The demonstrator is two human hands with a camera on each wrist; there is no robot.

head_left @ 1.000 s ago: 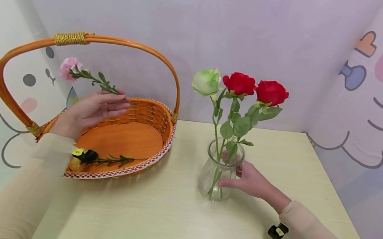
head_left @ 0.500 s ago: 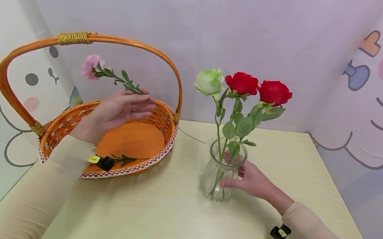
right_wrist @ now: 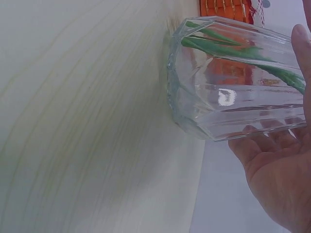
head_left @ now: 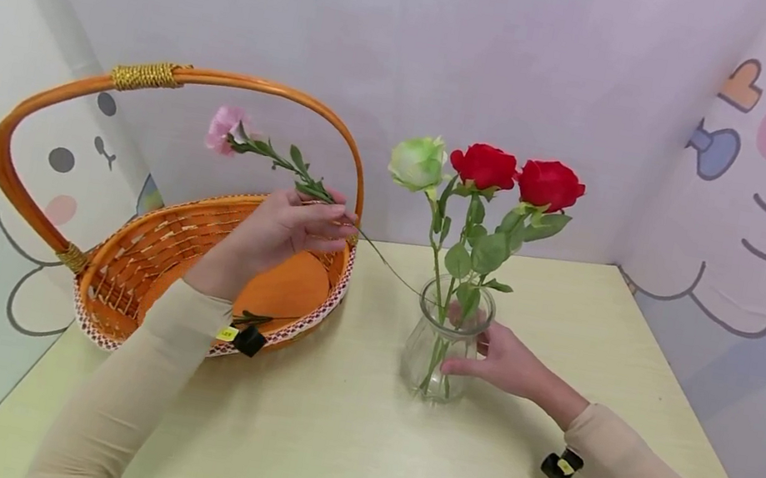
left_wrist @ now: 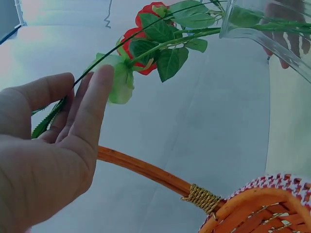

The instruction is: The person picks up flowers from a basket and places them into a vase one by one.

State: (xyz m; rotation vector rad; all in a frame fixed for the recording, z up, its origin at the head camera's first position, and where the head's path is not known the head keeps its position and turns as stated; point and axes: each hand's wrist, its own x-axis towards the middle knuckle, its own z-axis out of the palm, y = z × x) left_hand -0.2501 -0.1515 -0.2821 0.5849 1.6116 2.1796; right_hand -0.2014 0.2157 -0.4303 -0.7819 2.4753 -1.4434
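Note:
My left hand point(head_left: 288, 233) pinches the stem of a pink carnation point(head_left: 228, 130) above the basket's right side. The blossom points left, and its thin stem point(head_left: 389, 265) slants down to the right, its end at the mouth of the glass vase point(head_left: 421, 351). My right hand point(head_left: 503, 362) grips that vase from the right, thumb in front and fingers behind. In the vase stand two red roses point(head_left: 484, 167) and a pale green rose point(head_left: 417, 163). The left wrist view shows the thumb and fingers on the dark stem point(left_wrist: 109, 51). The vase base sits on the table in the right wrist view.
An orange wicker basket point(head_left: 142, 266) with a tall arched handle point(head_left: 256, 87) stands at the left of the table point(head_left: 347, 453). Inside it lies another flower stem point(head_left: 263, 319), partly hidden by my left arm. Printed cloth walls point(head_left: 571, 68) close off the back and sides.
My left hand has moved right with the carnation, bringing the stem's end from over the basket to the vase mouth. The right hand keeps its grip on the vase.

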